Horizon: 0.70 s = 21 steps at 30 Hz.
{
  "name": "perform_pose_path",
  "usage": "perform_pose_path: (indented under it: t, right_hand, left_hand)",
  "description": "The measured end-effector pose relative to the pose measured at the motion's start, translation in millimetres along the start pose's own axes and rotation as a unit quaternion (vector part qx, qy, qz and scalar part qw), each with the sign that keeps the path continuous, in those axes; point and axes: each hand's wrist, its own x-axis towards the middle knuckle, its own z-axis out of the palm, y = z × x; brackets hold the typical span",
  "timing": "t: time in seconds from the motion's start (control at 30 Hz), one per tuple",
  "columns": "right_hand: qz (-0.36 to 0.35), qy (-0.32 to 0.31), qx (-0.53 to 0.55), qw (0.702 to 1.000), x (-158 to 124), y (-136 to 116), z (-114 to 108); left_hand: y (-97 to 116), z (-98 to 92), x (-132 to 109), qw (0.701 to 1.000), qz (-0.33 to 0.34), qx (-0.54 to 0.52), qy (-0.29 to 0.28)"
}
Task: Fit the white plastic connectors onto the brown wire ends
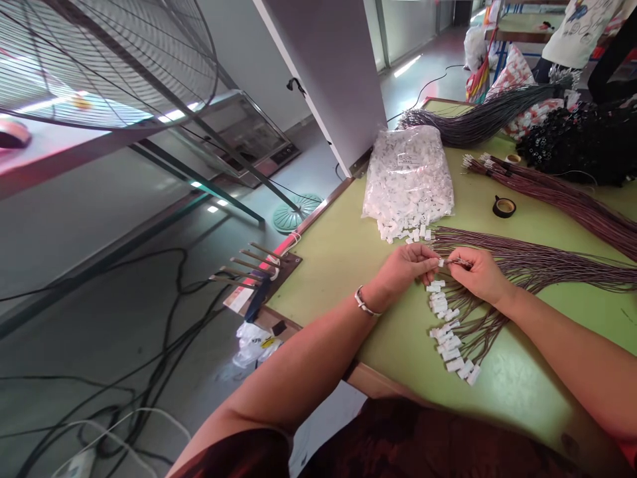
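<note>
My left hand (409, 267) pinches a small white plastic connector (440, 263) over the green table (343, 252). Facing it, my right hand (476, 272) is closed on the end of a thin brown wire (456, 262), its tip at the connector. Below both hands lies a fan of brown wires with white connectors fitted (450, 332). A long bundle of brown wires (547, 259) runs off to the right under my right hand. A clear bag of white connectors (408, 176) lies just beyond, with several loose ones spilled at its mouth.
A roll of black tape (504, 207) sits right of the bag. More wire bundles (562, 192) and a heap of black parts (577, 139) lie at the far right. A large fan (99, 60) stands left. Cables (149, 358) cross the floor. Another person (582, 33) stands beyond.
</note>
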Motion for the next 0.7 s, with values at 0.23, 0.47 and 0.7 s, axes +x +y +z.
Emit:
perform_pose_path:
  t: [0.23,0.47,0.7]
  right_hand:
    - [0.008,0.018,-0.041,0.999,-0.9,0.5,1.3]
    - [-0.013,0.040,-0.081,0.996,-2.4,1.2,5.3]
    - [-0.007,0.043,-0.056,0.997,-1.4,2.9,4.0]
  left_hand:
    - [-1.5,2.4,-0.1,1.000,0.006,0.003,0.005]
    - [-5.8,10.7,0.7,0.999,0.016,0.016,0.027]
    - [-5.0,17.5,-2.4,0.995,0.049,0.054,0.069]
